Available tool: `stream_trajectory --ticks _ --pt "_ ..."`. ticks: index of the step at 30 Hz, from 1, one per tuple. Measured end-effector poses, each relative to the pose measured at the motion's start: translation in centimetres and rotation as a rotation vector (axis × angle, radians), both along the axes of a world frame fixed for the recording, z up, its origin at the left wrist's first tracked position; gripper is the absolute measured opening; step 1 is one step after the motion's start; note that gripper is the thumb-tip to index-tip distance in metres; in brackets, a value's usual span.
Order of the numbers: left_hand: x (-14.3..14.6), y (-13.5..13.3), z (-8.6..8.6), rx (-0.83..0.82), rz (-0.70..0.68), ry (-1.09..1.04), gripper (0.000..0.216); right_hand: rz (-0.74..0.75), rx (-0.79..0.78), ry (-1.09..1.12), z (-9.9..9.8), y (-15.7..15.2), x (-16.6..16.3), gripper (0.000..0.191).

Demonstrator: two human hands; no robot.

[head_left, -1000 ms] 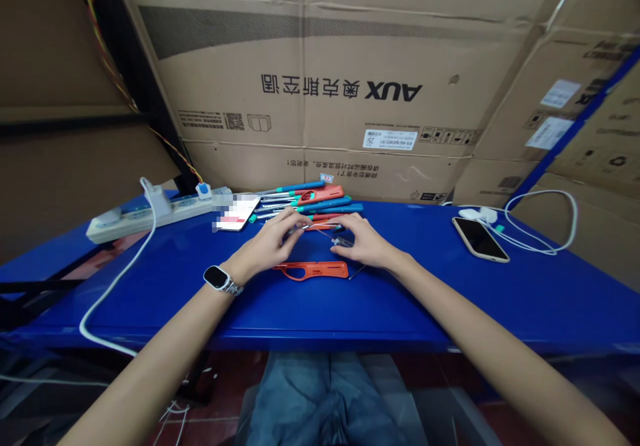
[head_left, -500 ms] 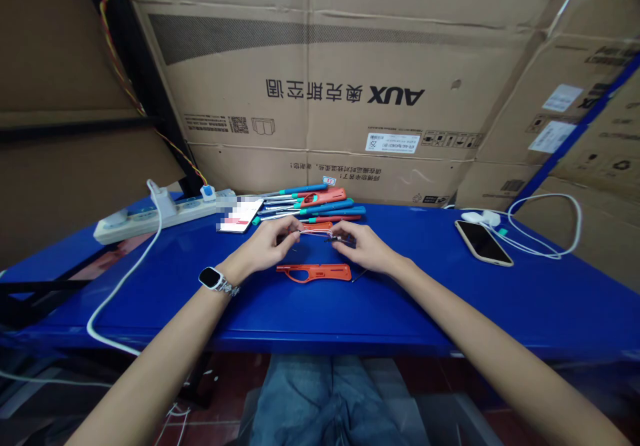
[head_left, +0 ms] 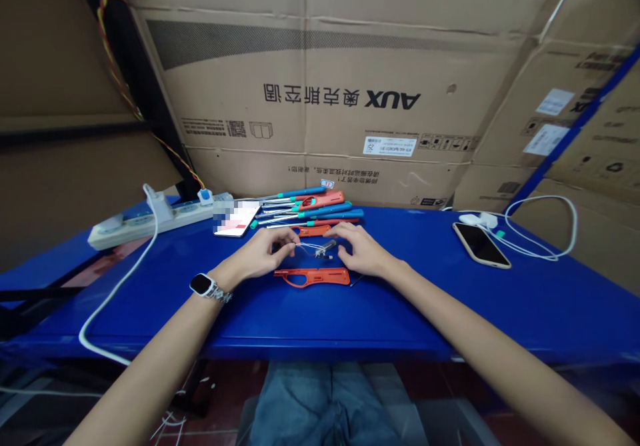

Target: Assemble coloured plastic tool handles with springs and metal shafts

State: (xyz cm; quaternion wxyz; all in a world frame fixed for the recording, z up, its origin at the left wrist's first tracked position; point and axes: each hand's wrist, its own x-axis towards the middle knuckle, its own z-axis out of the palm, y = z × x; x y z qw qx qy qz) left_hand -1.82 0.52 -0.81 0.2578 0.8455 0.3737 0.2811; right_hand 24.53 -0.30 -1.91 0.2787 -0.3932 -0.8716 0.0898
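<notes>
My left hand (head_left: 265, 251), a watch on its wrist, is closed in a pinch on the left end of some thin pale wires (head_left: 309, 245). At their right end is a small dark and metallic part (head_left: 325, 253), too small to make out fully. My right hand (head_left: 361, 251) is just right of that part, thumb and fingers apart with nothing between them. An orange lighter shell half (head_left: 320, 276) lies nearer to me, its trigger loop to the left. A second orange shell piece (head_left: 314, 231) lies behind the wires, partly covered by my fingers.
Several long-necked lighters (head_left: 320, 213) are piled at the back. A pixelated phone or card (head_left: 240, 219) lies left of them, beside a power strip (head_left: 135, 225) with a white cable. To the right are a phone (head_left: 481, 246) and a looped charging cable (head_left: 573, 226). Cardboard (head_left: 340, 46) walls the back.
My right hand has let go of the small part and spread its fingers. The wires and part sit slightly lower in view. My left hand keeps its pinch and has shifted slightly left.
</notes>
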Motion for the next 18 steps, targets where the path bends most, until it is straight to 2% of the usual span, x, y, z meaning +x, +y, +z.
stream_trajectory --ticks 5,11,18 --pt "-0.4 -0.4 0.2 -0.004 -0.017 0.044 0.018 0.026 -0.042 0.003 0.3 -2.2 -0.3 0.019" --pt "-0.7 -1.0 0.5 0.03 -0.011 0.053 0.02 0.031 0.003 -0.049 0.1 -2.2 -1.4 0.002" --pt "-1.5 -1.5 0.3 0.004 0.022 0.041 0.021 0.11 0.034 -0.084 0.1 -2.4 -1.9 0.012"
